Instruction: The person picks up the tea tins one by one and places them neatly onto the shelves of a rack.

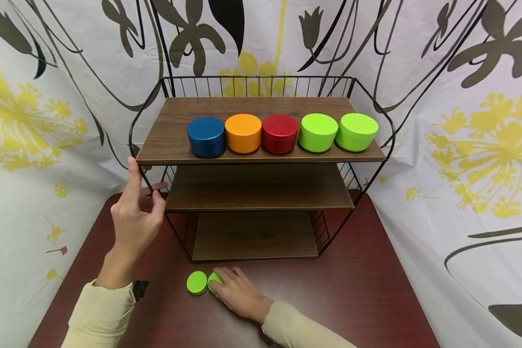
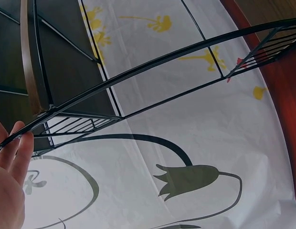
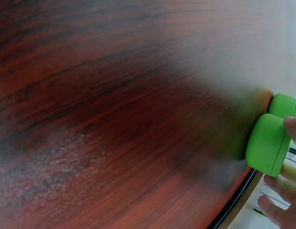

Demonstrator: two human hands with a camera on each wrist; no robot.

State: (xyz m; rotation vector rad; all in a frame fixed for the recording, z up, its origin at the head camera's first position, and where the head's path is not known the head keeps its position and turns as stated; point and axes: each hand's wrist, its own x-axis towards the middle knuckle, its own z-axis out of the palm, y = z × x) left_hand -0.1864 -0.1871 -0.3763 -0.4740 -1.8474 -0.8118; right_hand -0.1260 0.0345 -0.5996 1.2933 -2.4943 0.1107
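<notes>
White fabric with grey and yellow flowers (image 1: 417, 166) hung behind everything, with a dark reddish-brown wood-look tabletop (image 1: 374, 299) below it. A three-tier rack with brown boards and a black wire frame (image 1: 261, 186) stood at the 12 o'clock side.

Left hand (image 1: 135, 215) was at the rack's 9 o'clock edge, fingers fairly straight and spread, touching the wire near the top board's corner. Right hand (image 1: 239, 292) was down around 6 o'clock, pinching a lime-green round lidded container (image 1: 214, 279) on the tabletop, thumb on one side and fingertips on the other.

Five similar-sized round containers sat along the top board, running toward 3 o'clock: blue (image 1: 206, 137), orange (image 1: 243, 134), red (image 1: 280, 134), then two lime-green ones (image 1: 318, 133). A second loose green container (image 1: 197, 283) was at 9 o'clock from the pinched one, right beside it; couldn't tell if they touched.

I'd say the step in hand was getting hold of that green one. Next move called for a snug pinch, without nudging its neighbour, imo.
</notes>
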